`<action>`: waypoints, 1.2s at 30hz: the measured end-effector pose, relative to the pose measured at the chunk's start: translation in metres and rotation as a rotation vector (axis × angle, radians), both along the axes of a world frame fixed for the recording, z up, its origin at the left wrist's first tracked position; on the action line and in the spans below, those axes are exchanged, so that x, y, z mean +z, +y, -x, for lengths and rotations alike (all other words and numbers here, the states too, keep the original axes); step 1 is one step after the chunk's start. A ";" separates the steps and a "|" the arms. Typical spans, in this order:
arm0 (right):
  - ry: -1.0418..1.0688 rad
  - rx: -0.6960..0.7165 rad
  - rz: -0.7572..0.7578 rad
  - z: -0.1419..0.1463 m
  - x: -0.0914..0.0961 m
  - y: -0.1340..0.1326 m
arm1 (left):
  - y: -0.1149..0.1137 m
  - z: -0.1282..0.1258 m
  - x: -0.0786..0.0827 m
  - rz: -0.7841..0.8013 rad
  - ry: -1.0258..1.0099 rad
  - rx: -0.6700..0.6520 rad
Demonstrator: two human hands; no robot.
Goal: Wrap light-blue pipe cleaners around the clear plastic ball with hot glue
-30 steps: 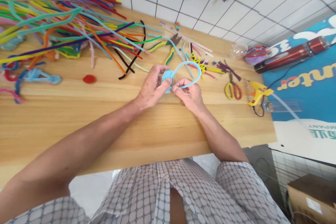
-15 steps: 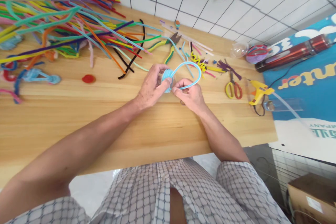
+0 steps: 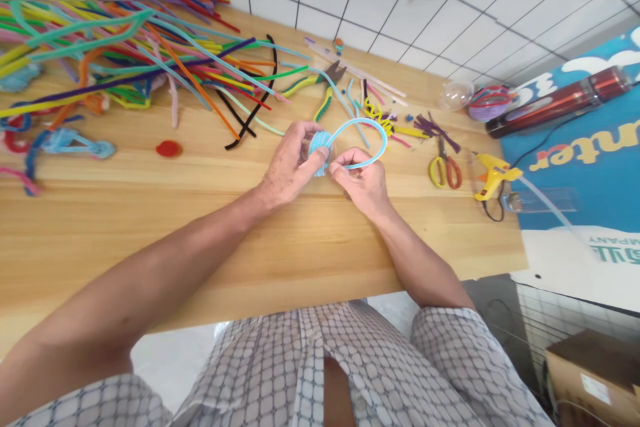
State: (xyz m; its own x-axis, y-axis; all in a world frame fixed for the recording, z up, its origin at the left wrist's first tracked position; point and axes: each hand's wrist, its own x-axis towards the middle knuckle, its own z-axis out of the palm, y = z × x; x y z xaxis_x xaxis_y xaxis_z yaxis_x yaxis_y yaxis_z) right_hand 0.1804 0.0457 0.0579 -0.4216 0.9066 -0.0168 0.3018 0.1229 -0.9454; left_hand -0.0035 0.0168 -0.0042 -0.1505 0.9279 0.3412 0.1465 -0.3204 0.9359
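My left hand [image 3: 293, 163] is closed around a light-blue coil of pipe cleaner [image 3: 319, 145], its thumb pressed on the near side. A loose light-blue pipe cleaner [image 3: 383, 130] rises from the coil and bends in a wide loop to the right. The far end of that loop is pinched between the thumb and fingers of my right hand [image 3: 365, 180], just right of the coil. Fingers hide part of the coil and the pipe cleaner's tip.
A heap of coloured pipe cleaners [image 3: 190, 70] spreads over the left. Beyond my hands lie green-yellow pliers [image 3: 327, 90]. Scissors [image 3: 444, 170], a yellow glue gun [image 3: 493, 177] and a red flask [image 3: 555, 103] are on the right. A red disc [image 3: 169, 148] rests left of my hands.
The loop of light-blue pipe cleaner has widened slightly to the right. Both hands keep nearly the same place and grip.
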 end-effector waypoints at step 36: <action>-0.013 0.052 -0.056 -0.009 -0.006 0.005 | 0.000 0.000 -0.002 -0.001 -0.012 0.001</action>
